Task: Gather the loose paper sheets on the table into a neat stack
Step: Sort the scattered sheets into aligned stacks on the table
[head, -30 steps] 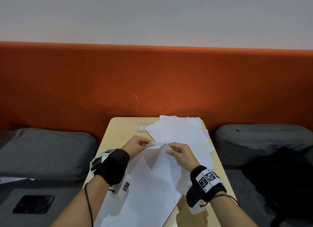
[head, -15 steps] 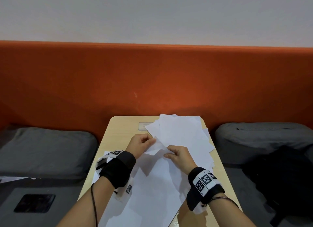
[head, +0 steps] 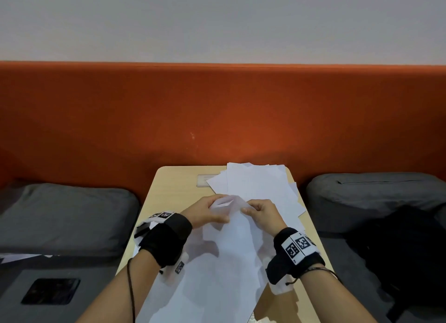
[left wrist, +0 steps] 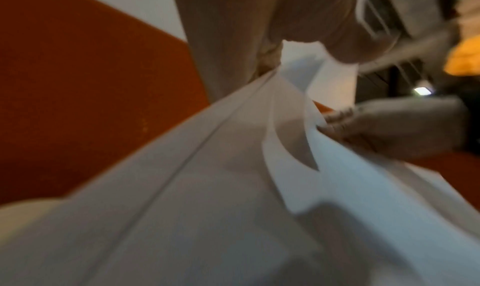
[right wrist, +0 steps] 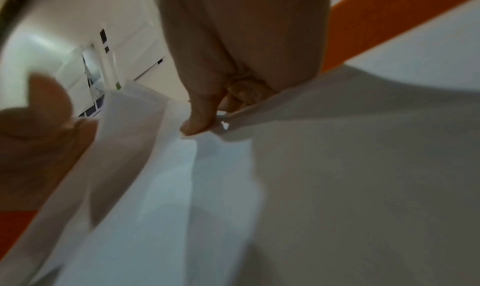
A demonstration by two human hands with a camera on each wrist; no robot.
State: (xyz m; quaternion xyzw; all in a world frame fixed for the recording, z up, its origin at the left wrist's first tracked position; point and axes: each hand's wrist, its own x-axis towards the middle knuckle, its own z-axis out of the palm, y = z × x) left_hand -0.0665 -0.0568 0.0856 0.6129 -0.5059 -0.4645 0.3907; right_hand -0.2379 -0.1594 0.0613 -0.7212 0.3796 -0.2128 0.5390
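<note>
Paper everywhere, basically. Both hands are working the far end of a bundle of held sheets (head: 226,255) that's draping down toward the person over the near half of the table (head: 169,185). The left hand (head: 205,211) is pinching the top-left corner between thumb and curled fingers, and the right hand (head: 261,214) is doing the same on the top-right, thumb on top and fingers tucked under the edge. The right wrist view is showing that pinch pretty clearly; the left one is blurrier, but you can see a few separate edges fanning apart between the two grips.

That's why I think they're gripping at the corners: the top edges aren't lining up yet, one sheet is bowing up into a loop between the hands, and holding both corners lets them shuffle the layers against each other until they're flush. Letting the rest hang loose keeps the weight pulling the sheets straight.

The other messy pile (head: 255,187) is sitting on the far right part of the table, fanned out at different angles, some corners poking past the table edge. It's just beyond the hands, close enough to pull in once the held bunch is squared.

So I'd say the job is roughly midway, two groups, neither one tidy. Thin floppy paper, so the middle sheets could be slipping out if either pinch loosens.
</note>
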